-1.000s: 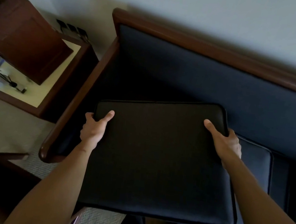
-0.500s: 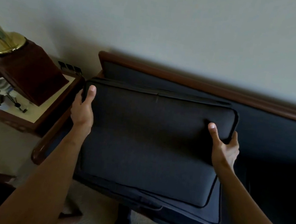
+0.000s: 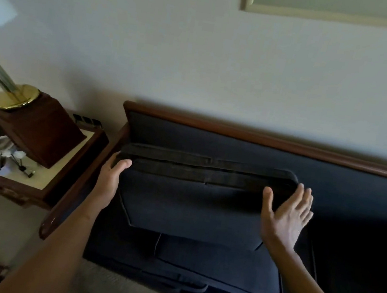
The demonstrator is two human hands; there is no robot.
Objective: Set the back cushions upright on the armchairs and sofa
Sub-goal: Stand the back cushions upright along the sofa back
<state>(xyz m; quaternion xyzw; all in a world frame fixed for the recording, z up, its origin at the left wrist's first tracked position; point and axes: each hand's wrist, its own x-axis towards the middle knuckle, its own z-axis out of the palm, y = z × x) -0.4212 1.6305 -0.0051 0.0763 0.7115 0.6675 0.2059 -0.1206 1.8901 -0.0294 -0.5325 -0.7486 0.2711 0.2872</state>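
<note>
Since the earlier frames the back cushion point(image 3: 195, 196) has swung from lying flat in both hands to standing nearly upright against the sofa point(image 3: 329, 189) backrest, and the right hand has let go.

Head view: the cushion stands on the seat cushion point(image 3: 220, 272) at the sofa's left end, its top edge leaning toward the padded back below the wooden rail point(image 3: 262, 137). The left hand point(image 3: 109, 179) has its fingers point(image 3: 121, 162) curled over the cushion's upper left corner. The right hand point(image 3: 286, 215) is spread wide open just beside the upper right corner, holding nothing.

The step in hand looks like the final seating of this cushion. The next move probably calls for a push flat against the backrest, squaring it with the armrest point(image 3: 75, 192), before releasing the left hand.

No writing or brand is readable anywhere, including on the desk point(image 3: 41, 188) with the lamp point(image 3: 17, 96).
</note>
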